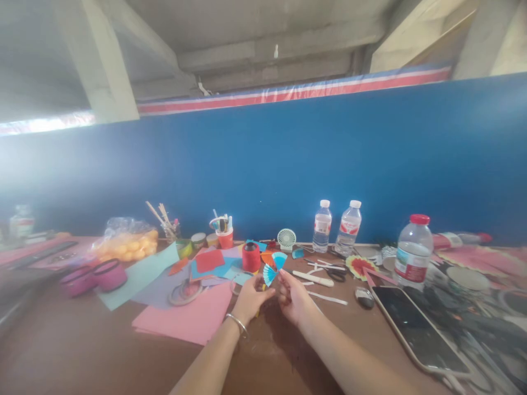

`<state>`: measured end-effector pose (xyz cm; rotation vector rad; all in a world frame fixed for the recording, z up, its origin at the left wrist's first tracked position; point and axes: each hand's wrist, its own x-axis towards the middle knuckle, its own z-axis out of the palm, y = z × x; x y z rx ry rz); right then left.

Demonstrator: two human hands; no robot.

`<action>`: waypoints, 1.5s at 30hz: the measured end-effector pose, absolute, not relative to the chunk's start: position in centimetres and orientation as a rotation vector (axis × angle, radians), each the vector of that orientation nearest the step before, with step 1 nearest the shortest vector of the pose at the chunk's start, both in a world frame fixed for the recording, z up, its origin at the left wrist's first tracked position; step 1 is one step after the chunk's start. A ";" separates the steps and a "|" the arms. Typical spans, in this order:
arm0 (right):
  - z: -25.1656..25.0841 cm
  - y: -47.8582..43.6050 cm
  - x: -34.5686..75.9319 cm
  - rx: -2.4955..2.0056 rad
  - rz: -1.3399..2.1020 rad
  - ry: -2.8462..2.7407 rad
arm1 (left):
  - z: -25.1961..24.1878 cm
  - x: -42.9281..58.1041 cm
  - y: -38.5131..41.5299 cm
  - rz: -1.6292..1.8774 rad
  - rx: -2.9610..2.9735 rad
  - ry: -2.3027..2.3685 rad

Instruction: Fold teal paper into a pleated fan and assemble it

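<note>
Above the brown table I hold small pleated blue paper, spread into two fan shapes. The lower paper fan (269, 275), striped with white, is at the fingertips of my left hand (250, 300), which wears a bangle (237, 325). The upper paper fan (280, 260) meets the pinched fingers of my right hand (295, 299). Whether the two fans are one joined piece I cannot tell. Both hands are closed, with their fingertips close together. Just behind them stands a red roll (251, 258). To the right lies a cream-handled tool (313, 278).
Pink paper sheets (185, 318) and other coloured papers lie left, with a tape roll (185, 292) on them. Water bottles (322, 227) and a small fan (286, 239) stand behind. A phone (420, 326), a red-capped bottle (414, 252) and clutter fill the right. A blue partition (263, 164) rises behind.
</note>
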<state>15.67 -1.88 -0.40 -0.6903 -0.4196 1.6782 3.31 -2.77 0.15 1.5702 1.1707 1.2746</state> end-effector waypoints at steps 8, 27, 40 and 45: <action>0.0 -3.0 14.9 -0.629 1.719 -0.389 | 0.6 4.4 -3.3 1.499 1.624 1.312; -0.5 -2.8 15.2 -0.764 1.625 -0.743 | 0.8 3.9 -3.1 1.487 1.306 0.996; -0.9 -2.8 14.9 -0.751 1.637 -0.717 | 1.1 4.3 -3.4 1.547 1.226 0.962; -0.6 -3.1 14.8 -0.719 1.642 -0.695 | 1.2 4.6 -3.5 1.564 1.237 0.933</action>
